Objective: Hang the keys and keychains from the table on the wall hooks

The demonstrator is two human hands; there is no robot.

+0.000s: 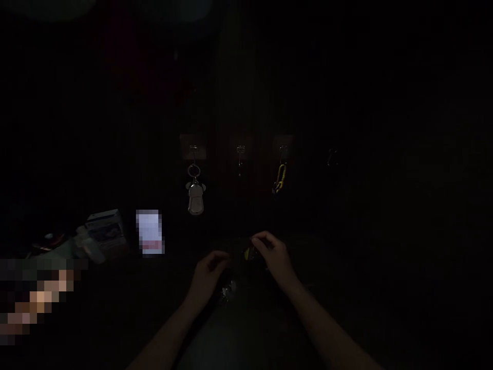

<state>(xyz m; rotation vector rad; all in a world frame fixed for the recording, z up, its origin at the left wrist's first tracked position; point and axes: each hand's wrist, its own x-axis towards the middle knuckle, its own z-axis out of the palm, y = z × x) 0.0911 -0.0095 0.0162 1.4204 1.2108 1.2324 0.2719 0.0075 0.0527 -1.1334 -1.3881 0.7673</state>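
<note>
The scene is very dark. My right hand [274, 253] is closed in a pinch, with a small dark-and-yellow item [248, 253] hanging at its fingertips; its kind cannot be made out. To the left, my left hand [208, 272] has thumb and fingers drawn together, and whatever is between them is lost in the dark. Just below that hand is a small shiny metallic thing [228, 291], possibly hanging or lying there. Ahead, a pale animal-shaped keychain [195, 198] hangs by its ring, and a yellow loop strap [282, 177] hangs further right.
Several wall hooks form a row, including a middle hook [241, 150] and a faint far-right one [332, 156]. On the left stand a box [108, 231] and a lit, pixelated screen [150, 231]. A blurred-out, skin-toned patch [40, 303] lies at the lower left.
</note>
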